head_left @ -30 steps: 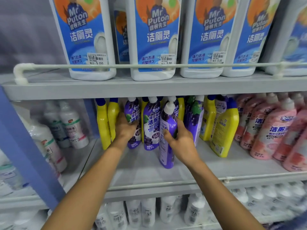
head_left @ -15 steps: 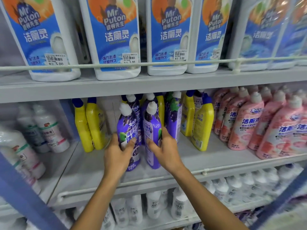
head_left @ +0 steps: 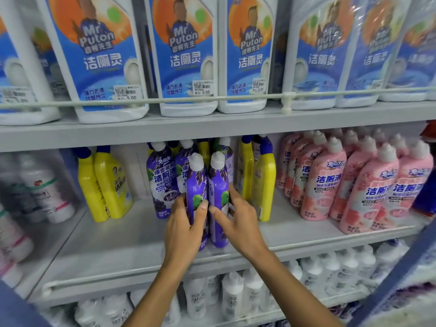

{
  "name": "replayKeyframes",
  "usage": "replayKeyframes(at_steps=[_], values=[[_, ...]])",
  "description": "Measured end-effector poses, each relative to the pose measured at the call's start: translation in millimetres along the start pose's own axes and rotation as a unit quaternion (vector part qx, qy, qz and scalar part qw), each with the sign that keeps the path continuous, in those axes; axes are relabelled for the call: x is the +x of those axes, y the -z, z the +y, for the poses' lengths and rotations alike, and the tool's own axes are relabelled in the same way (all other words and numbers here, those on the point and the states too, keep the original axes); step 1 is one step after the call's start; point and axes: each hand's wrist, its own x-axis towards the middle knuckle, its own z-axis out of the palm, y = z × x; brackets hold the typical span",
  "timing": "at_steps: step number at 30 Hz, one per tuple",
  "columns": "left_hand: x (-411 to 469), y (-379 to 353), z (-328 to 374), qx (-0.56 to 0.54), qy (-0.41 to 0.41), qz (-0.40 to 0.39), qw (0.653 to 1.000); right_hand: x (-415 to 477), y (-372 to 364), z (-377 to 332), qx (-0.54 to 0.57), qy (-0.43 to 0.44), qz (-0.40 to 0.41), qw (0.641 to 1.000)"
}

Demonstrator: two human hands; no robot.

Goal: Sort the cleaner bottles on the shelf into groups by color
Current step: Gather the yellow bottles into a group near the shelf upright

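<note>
Front centre of middle shelf (head_left: 113, 246): left purple bottle (head_left: 197, 180) and right purple bottle (head_left: 218, 182), upright, side by side, touching or nearly so. Slim rounded bodies in glossy purple sleeves, grape and green-leaf print, tapering up to white conical caps.

Left hand (head_left: 182, 228) wrapped round left purple bottle low down, thumb across the front. Right hand (head_left: 239, 220) round right purple bottle, thumb on the front, fingers curled at its right side.

Just behind: more purple bottles (head_left: 161, 182), same shape, labels facing out. To their left, yellow bottles (head_left: 111, 185); to their right, a yellow pair (head_left: 265, 182). Smooth yellow plastic, flattish sides, bent necks with blue caps.

Further right: pink bottles (head_left: 354, 185) in tight rows, white caps, flower print.

Shelf surface pale grey, smooth, flat.

Above: big white jugs (head_left: 103, 114), blocky, blue labels and price stickers, behind a thin white rail (head_left: 165, 100). Below: white bottles (head_left: 236, 296), blurred.
</note>
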Motion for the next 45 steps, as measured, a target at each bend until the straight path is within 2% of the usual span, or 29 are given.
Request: replayKeyframes(at_steps=[4, 5, 8, 10, 12, 14, 15, 21, 28, 33, 37, 41, 45], values=[[-1, -14, 5, -0.037, 0.015, 0.019, 0.999, 5, 29, 5, -0.004, 0.011, -0.045, 0.999], [-1, -17, 4, -0.045, 0.019, 0.024, 0.999, 7, 40, 2, -0.015, 0.006, -0.013, 1.0], [-4, -25, 4, -0.05, 0.019, 0.04, 0.998, 25, 72, 10, -0.005, -0.024, 0.187, 0.982], [-6, -30, 3, -0.05, 0.034, 0.04, 0.997, 45, 84, 24, 0.01, -0.047, 0.237, 0.97], [-8, -33, 5, -0.051, 0.049, 0.039, 0.997, 65, 85, 40, 0.014, -0.08, 0.182, 0.98], [-10, -35, 8, -0.048, 0.057, 0.041, 0.996, 76, 79, 57, -0.047, -0.124, 0.102, 0.986], [-11, -35, 9, -0.047, 0.057, 0.043, 0.996, 78, 75, 63, -0.063, -0.134, 0.087, 0.985], [-13, -34, 12, -0.056, 0.072, 0.047, 0.995, 75, 92, 73, -0.078, -0.111, 0.057, 0.989], [-1, -23, 35, -0.105, 0.108, 0.072, 0.986, 60, 120, 87, -0.032, -0.076, 0.045, 0.996], [2, -19, 94, -0.112, 0.064, 0.158, 0.979, 56, 130, 95, -0.029, -0.061, 0.046, 0.997], [-15, -32, 138, -0.09, 0.01, 0.181, 0.979, 55, 141, 99, -0.029, -0.04, 0.045, 0.998], [-23, -56, 167, -0.1, -0.016, 0.149, 0.984, 49, 158, 104, -0.037, -0.018, 0.056, 0.998], [-3, -101, 174, -0.122, 0.005, 0.081, 0.989, 42, 173, 111, -0.058, -0.019, 0.061, 0.996]])
